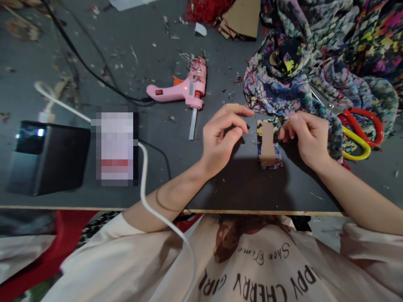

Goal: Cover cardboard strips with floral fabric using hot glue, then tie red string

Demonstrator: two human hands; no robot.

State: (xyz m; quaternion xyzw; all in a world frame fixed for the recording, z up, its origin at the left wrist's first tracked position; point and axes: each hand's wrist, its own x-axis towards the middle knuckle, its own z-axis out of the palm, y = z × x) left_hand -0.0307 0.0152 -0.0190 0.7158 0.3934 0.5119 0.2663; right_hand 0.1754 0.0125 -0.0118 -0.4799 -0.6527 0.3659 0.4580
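A small rectangle of brown cardboard (267,142) lies on a strip of dark floral fabric (260,151), whose edges show around it. To its left hovers my left hand (223,136), index finger stretched out, thumb and another fingertip together beside a tiny dark speck. A tan band wraps one of its fingers. My right hand (308,136) is just right of the strip, fingers bent inward and thumb pressed against them; whatever they may hold is hidden. Both hands appear apart from the cardboard.
A pink glue gun (171,92) with a glue stick lies left. Scissors (362,126) with red and yellow handles rest on bunched floral fabric (292,79). Cardboard pieces (242,19) and red thread (208,10) sit behind. A black box-shaped device (53,157) and white cable (145,176) are left.
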